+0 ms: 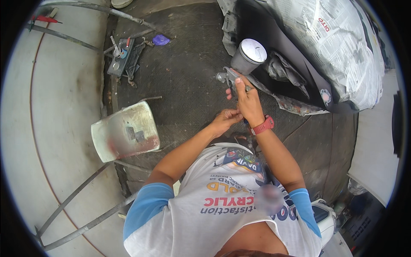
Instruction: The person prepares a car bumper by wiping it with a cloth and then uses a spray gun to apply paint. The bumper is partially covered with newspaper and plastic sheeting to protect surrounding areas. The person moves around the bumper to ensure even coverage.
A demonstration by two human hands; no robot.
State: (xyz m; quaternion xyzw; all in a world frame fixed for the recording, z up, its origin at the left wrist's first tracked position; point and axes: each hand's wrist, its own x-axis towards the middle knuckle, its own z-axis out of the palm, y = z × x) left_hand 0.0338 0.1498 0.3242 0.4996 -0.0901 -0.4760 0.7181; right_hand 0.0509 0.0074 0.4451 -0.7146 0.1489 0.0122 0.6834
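Observation:
My right hand [250, 102], with a red watch on its wrist, is wrapped round the handle of a paint spray gun [231, 77]. On top of the gun sits a grey cup [247, 59] with a pale lid, slightly tilted. Just below, my left hand [226, 121] has its fingers pinched together close to the foot of the gun's handle. What those fingertips hold is hidden. Beyond the cup, to the right, lies a dark panel [295, 49] edged with newspaper masking [338, 47].
A stained whitish seat [143, 118] stands at the left. Farther off, a dark tray-like box [120, 62] carries small containers, near a purple crumpled item [161, 40]. Metal bars [85, 225] run along the pale left wall. Dark textured matting [188, 55] covers the floor.

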